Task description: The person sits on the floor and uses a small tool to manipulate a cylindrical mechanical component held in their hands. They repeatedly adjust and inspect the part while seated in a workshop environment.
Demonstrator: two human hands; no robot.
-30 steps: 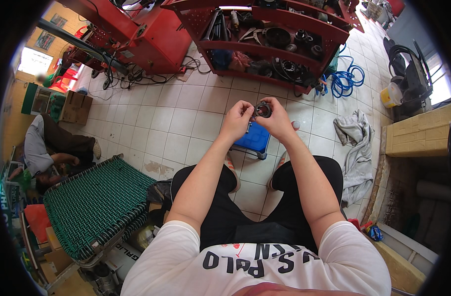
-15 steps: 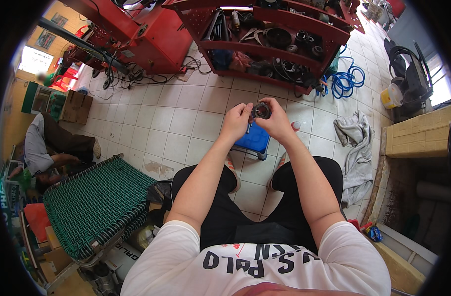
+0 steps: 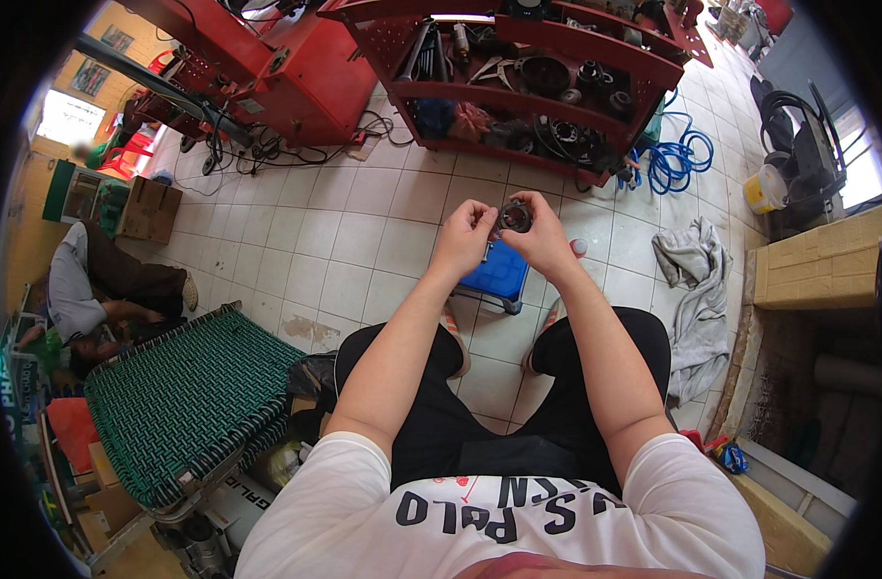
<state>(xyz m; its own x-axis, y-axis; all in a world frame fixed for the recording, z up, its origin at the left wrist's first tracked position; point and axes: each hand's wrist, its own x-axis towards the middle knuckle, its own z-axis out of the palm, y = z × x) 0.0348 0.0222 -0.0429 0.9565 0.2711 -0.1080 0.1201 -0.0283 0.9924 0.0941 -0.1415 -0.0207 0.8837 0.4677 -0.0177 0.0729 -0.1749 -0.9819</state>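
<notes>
Above a blue plastic stool (image 3: 500,273), my right hand (image 3: 545,237) grips a dark, round, ring-shaped metal part (image 3: 514,217) between thumb and fingers. The part's opening faces up toward me, and reddish-brown shows inside it. My left hand (image 3: 467,235) is closed right beside the part's left edge, thumb and fingertips pinched together. Whatever those fingertips hold, if anything, is too small to make out. Just past my right wrist, a small container with a pale top (image 3: 579,247) stands low down.
Ahead stands a red tool cart (image 3: 537,92) loaded with metal parts, with a coiled blue hose (image 3: 677,164) beside it. A grey cloth (image 3: 697,280) lies on the tiles at right. At left are a green woven folding cot (image 3: 195,396) and a person (image 3: 84,280) down low.
The round part has shifted and turned slightly in my right hand, with its opening facing me a little more. My left fingertips have moved a little along its edge.
</notes>
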